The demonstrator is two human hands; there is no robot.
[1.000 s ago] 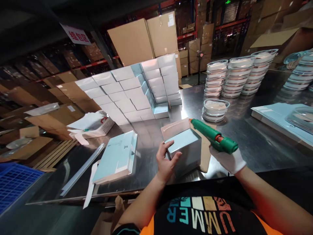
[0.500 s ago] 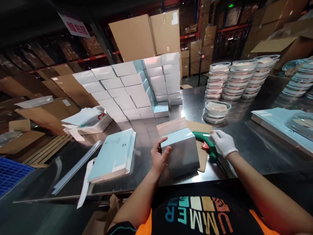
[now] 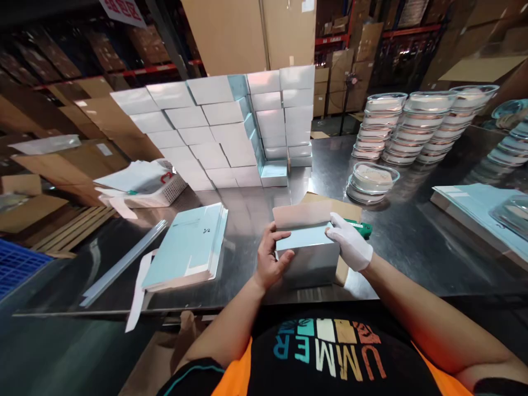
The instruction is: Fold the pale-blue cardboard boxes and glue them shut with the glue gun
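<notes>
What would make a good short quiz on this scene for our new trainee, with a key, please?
1. Which hand wears the white glove: (a) the left, (b) the right, or (c) both?
2. True or false: the left hand grips the green tool.
3. Fill in near or far: the raised flap stands along the ____ edge of the box.

Key:
1. b, the right hand.
2. False: the left hand holds the box; the green tool lies beyond the right hand, partly hidden by it.
3. Far.
</notes>
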